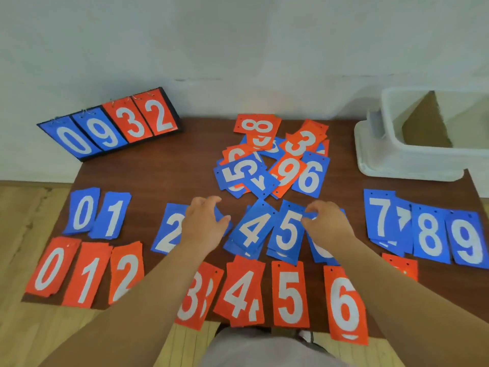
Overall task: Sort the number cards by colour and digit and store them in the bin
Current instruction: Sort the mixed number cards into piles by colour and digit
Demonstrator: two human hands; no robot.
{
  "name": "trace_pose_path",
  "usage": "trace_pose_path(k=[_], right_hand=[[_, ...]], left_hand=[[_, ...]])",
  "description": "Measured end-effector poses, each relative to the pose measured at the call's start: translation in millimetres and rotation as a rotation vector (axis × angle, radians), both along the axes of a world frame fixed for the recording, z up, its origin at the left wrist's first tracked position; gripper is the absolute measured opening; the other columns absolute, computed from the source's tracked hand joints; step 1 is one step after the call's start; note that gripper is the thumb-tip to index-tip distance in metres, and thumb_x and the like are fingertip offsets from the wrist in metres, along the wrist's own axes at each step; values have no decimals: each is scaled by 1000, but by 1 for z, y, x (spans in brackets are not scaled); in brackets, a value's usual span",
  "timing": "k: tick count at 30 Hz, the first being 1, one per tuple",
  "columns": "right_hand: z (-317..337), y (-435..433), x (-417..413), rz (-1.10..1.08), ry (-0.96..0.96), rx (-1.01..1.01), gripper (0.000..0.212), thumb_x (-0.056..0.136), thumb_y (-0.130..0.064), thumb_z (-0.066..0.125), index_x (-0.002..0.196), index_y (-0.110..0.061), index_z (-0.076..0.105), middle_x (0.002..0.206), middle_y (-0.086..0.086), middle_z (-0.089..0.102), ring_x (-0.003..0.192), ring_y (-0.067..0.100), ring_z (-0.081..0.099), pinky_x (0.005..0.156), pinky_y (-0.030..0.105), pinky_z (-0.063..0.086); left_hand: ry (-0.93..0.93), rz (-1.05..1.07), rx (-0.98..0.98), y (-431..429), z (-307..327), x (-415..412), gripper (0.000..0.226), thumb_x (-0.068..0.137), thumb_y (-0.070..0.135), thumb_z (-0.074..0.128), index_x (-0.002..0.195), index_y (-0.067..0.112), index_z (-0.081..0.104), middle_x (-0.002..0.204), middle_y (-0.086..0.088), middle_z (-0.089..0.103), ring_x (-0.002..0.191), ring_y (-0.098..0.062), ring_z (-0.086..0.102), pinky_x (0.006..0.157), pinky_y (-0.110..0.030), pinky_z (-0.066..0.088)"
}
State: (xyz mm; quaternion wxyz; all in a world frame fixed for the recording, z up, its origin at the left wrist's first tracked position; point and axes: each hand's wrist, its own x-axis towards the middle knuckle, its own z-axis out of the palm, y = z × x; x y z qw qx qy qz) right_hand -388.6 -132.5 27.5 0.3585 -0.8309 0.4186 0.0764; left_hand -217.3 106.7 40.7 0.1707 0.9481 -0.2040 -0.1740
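Sorting's well along here. The red row point(291, 294) of number cards is nearest me, piles 0 to 6 running left to right along the front of the counter point(158, 178). Just behind it is the blue row point(251, 229): 0, 1, 2, then 4 and 5, and 7, 8, 9 over on the right.

My left hand point(205, 221) sits on the blue pile between the 2 and the 4, fingers curled, thumb out toward the 4. Honestly can't tell if it's gripping a card or just resting there. My right hand point(326, 223) is over the blue pile right of the 5, pinching a blue card point(310, 215) between thumb and fingertips.

Behind both hands is the unsorted heap point(275, 157), red and blue mixed, overlapping at every angle. The white bin point(412, 154) is at the far right corner with a brown cardboard piece point(426, 125) leaning inside. At the far left a flip scoreboard point(111, 125) reads 0 9 3 2.
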Motion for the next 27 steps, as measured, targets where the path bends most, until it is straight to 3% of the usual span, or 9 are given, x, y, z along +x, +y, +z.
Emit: trace_pose_path(k=[2, 5, 7, 10, 16, 19, 22, 24, 27], right_hand=[[-6, -18, 25, -99, 34, -4, 32, 91, -31, 68, 120, -19, 63, 126, 8, 55, 75, 21, 65, 59, 30, 53], [-20, -43, 68, -259, 98, -26, 50, 87, -41, 71, 130, -18, 58, 133, 12, 44, 102, 33, 62, 83, 44, 59], [-32, -53, 94, -339, 171, -53, 62, 86, -49, 71, 137, -19, 50, 136, 14, 39, 121, 37, 49, 96, 46, 52], [-47, -58, 119, -384, 287, -143, 70, 85, -55, 70, 140, -17, 45, 139, 16, 38, 128, 38, 39, 101, 42, 41], [-47, -67, 122, -611, 220, 2, 60, 77, -40, 86, 123, -21, 52, 137, 10, 32, 119, 40, 46, 91, 43, 49], [-41, -69, 116, -677, 139, 38, 56, 77, -28, 86, 122, -21, 53, 137, 10, 32, 91, 31, 61, 81, 38, 52], [-36, -68, 101, -716, 36, -13, 48, 83, -14, 78, 124, -21, 54, 134, 10, 44, 71, 22, 56, 67, 33, 48], [-31, -62, 89, -738, -40, -44, 41, 89, -12, 69, 125, -24, 54, 124, 7, 57, 75, 21, 60, 57, 29, 46], [-18, -49, 65, -751, -154, -64, 35, 96, -13, 60, 127, -27, 55, 114, 1, 61, 75, 12, 60, 52, 25, 43]], left_hand=[[3, -17, 4, -15, -7, 34, 58, 90, 43, 70, 142, 30, 47, 135, -5, 45, 125, -29, 47, 98, -43, 46], [-24, -73, 30, -44, -23, 82, 65, 88, 45, 71, 144, 28, 42, 135, -7, 45, 125, -32, 46, 99, -46, 45], [-33, -123, 69, -64, -37, 106, 69, 87, 47, 71, 145, 27, 40, 138, -6, 44, 127, -32, 45, 100, -47, 45], [-15, -181, 133, -81, -59, 126, 71, 86, 49, 71, 146, 29, 39, 143, -4, 42, 130, -33, 43, 102, -46, 44], [-15, -103, 158, -86, -63, 133, 74, 76, 56, 80, 139, 35, 45, 129, -3, 50, 122, -29, 50, 96, -46, 44], [-6, -52, 103, -84, -60, 132, 80, 73, 54, 84, 139, 32, 45, 125, -4, 49, 119, -27, 50, 96, -43, 45], [-20, -16, 15, -82, -60, 127, 80, 75, 46, 86, 140, 30, 44, 124, -3, 47, 116, -23, 52, 95, -39, 48], [-10, -15, -47, -79, -58, 124, 68, 81, 34, 83, 139, 27, 48, 124, -4, 52, 115, -24, 55, 94, -40, 50], [12, -5, -183, -71, -51, 119, 41, 94, 21, 67, 133, 24, 56, 122, -2, 64, 112, -26, 61, 90, -43, 53]])
